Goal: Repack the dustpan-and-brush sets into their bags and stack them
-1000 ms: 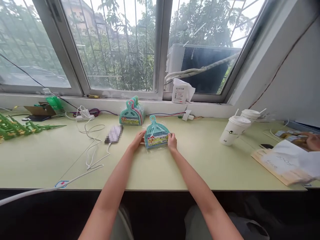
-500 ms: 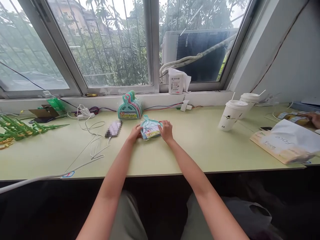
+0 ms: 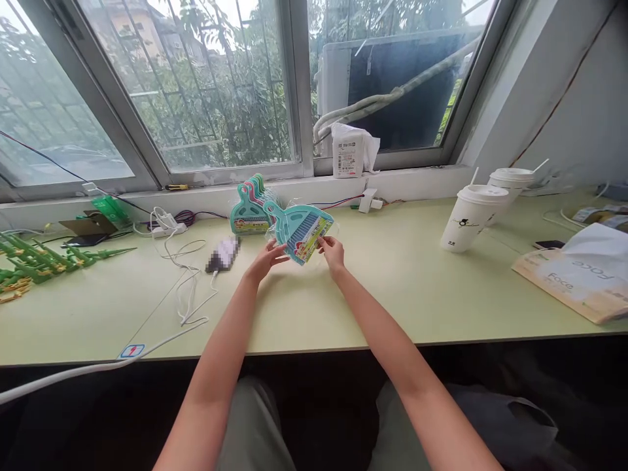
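A teal toy dustpan and brush set, in a clear plastic bag with a yellow printed label, is tilted up above the table in front of me. My right hand pinches its lower right corner between thumb and fingers. At its lower left, my left hand has its fingers apart, close against the bag; whether they touch it I cannot tell. Behind to the left, a row of similar dustpan sets in teal, pink and green stands upright near the wall.
White cables and a blurred-out phone lie left of my hands. A power strip and green plastic stalks are further left. Right are two lidded paper cups and a paper bag. A tissue pack sits on the sill.
The dustpan set has been lifted from the table and turned, its striped brush and label now facing me. My left hand's fingers have spread; my right hand pinches the corner.
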A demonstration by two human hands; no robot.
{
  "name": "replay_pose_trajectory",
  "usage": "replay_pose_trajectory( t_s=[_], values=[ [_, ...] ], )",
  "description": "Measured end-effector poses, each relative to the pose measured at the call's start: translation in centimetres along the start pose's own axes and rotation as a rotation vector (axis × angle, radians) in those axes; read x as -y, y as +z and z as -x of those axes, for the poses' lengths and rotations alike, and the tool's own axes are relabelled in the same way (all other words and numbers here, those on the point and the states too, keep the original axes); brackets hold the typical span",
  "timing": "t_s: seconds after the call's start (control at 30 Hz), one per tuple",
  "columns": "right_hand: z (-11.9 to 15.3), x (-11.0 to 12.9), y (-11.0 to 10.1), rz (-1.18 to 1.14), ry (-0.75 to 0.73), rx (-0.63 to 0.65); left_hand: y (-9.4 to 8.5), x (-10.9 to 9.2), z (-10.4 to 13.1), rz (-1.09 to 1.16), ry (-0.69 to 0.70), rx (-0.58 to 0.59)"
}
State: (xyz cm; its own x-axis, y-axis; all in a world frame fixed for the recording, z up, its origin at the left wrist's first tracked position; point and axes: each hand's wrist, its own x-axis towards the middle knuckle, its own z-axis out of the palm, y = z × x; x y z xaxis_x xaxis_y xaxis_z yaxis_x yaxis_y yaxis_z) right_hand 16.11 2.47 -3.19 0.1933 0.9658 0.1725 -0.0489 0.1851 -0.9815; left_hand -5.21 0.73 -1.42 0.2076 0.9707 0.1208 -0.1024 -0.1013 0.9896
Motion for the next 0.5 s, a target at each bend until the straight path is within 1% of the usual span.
replay_pose_trajectory(
  t_s=[0.03, 0.1, 0.13, 0.17, 0.2, 0.23, 0.37, 0.5],
  values=[
    [-0.3, 0.1, -0.5, 0.002, -0.008, 0.003, 0.0, -0.1, 0.2, -0.02, -0.009, 0.058],
    [-0.8, 0.2, -1.2, 0.008, -0.007, 0.072, 0.0, -0.1, 0.3, -0.056, -0.016, 0.16],
    [-1.0, 0.2, -1.5, -0.004, 0.002, 0.112, 0.0, -0.1, 0.3, -0.065, -0.024, 0.19],
    [-1.0, 0.2, -1.6, -0.026, 0.019, 0.137, -0.1, 0.1, 0.2, -0.065, -0.034, 0.195],
    [-1.1, 0.2, -1.6, -0.055, 0.035, 0.147, -0.2, 0.3, 0.0, -0.057, -0.041, 0.172],
    [-1.1, 0.3, -1.5, -0.09, 0.05, 0.151, -0.4, 0.6, -0.2, -0.043, -0.04, 0.123],
    [-1.1, 0.4, -1.1, -0.224, 0.126, 0.167, -1.3, 1.5, -1.4, 0.026, 0.024, -0.158],
    [-1.3, 0.7, -1.3, -0.227, 0.164, 0.195, -2.1, 1.3, -1.8, 0.071, 0.035, -0.316]
  ],
)
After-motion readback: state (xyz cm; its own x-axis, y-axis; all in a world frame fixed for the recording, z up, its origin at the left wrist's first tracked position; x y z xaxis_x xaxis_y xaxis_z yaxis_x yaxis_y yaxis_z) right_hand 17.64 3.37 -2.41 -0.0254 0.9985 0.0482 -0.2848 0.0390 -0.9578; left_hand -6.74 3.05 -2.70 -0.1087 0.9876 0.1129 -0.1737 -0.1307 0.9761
